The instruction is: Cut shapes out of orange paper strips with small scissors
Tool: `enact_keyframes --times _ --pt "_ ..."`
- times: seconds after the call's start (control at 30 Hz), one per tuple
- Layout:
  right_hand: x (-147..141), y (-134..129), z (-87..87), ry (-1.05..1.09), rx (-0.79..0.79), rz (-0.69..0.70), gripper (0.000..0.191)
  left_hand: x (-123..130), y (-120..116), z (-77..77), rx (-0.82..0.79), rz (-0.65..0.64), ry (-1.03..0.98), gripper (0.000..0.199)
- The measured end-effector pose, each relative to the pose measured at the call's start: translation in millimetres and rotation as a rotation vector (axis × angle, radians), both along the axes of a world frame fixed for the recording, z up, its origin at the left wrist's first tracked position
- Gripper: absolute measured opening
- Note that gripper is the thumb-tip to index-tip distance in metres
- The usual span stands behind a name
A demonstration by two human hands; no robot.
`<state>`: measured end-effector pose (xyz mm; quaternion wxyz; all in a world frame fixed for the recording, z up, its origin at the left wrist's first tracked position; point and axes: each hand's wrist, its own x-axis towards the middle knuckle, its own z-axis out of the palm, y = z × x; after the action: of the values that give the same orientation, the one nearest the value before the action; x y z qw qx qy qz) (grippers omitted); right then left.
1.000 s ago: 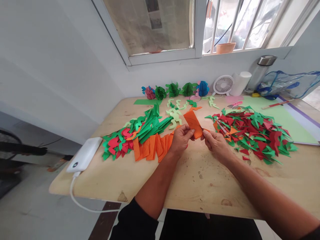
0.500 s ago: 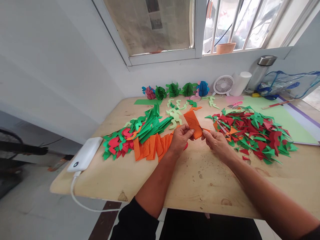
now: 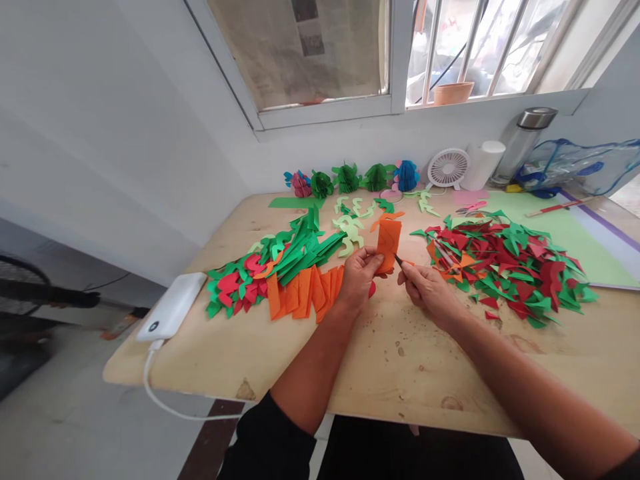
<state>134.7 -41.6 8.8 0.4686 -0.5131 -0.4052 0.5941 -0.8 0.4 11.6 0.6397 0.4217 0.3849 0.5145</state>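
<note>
In the head view, the left hand (image 3: pixel 361 275) and the right hand (image 3: pixel 431 290) meet over the middle of a pale wooden bench (image 3: pixel 380 373). Between them, above the bench top, is a bright orange rectangular paper piece (image 3: pixel 390 235) with faint outlines on its face. The left grip is closed on its lower end, thumb pressed on the near face. The right grip is clenched around a small cutting tool, probably scissors, of which only a dark pointed blade (image 3: pixel 398 259) shows; the handles are hidden by the fingers.

The relation that counts is blade to edge: the paper's long axis runs almost straight away from the person, toward the wall, and the blade comes at its right long side from the lower right, near the lower end. The left hand is the nearer, being on the paper itself; the right reaches it only through the blade. Whether the tip is biting into the paper or just beside it, I cannot tell.

Left of the left hand lies a fanned row of orange paper rectangles (image 3: pixel 303 293), with folded dark green paper strips (image 3: pixel 305 253) behind it. Right of the right hand spreads a heap of red, green and orange paper scraps (image 3: pixel 510 267).
</note>
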Motion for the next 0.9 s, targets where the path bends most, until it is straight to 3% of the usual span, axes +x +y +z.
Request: enact_keyframes --times 0.6,0.9 --pt "1.0 -0.9 2.9 0.056 -0.034 -0.018 0.048 0.7 2.0 -4.6 0.004 -0.022 0.007 0.024" --pt "3.3 2.0 -0.3 0.114 -0.020 -0.068 0.048 2.1 -1.6 1.0 -0.071 0.057 -0.055 0.021"
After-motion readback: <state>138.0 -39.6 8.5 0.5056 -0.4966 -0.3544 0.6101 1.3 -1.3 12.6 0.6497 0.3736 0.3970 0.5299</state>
